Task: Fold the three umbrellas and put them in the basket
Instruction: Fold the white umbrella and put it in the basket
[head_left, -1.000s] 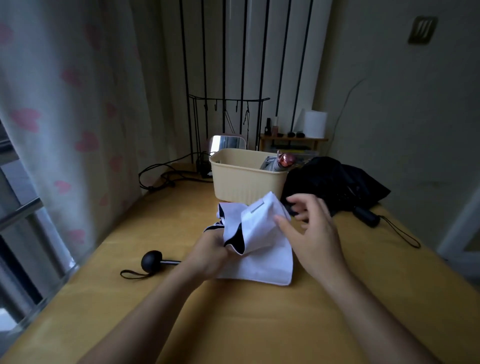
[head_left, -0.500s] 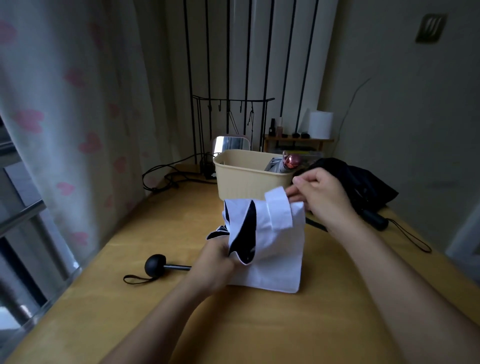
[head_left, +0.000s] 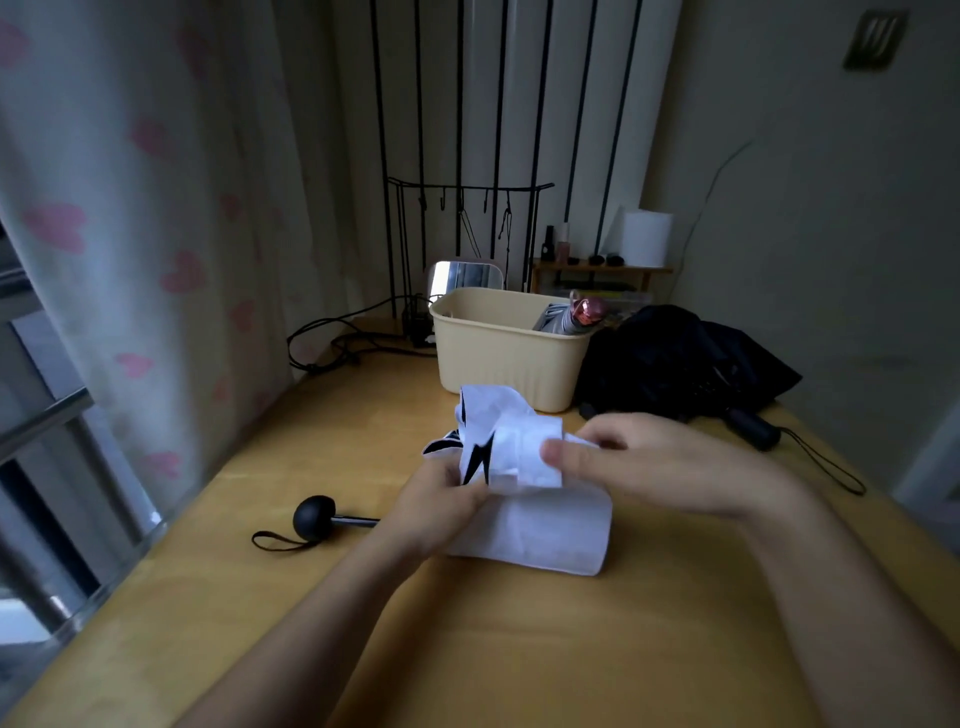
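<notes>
Table (head_left: 519, 649): wooden, stretching ahead of me.
Curtain (head_left: 130, 208): pink hearts, on my left.
Mirror (head_left: 464, 275): far end, beside black cables (head_left: 332, 338).
Shelf (head_left: 602, 270): small bottles, a white roll (head_left: 647, 238).

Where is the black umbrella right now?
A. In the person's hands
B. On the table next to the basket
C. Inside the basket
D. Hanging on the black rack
B: the black umbrella lies on the table just to the right of the basket, while the left hand and the right hand hold the white umbrella.
</notes>
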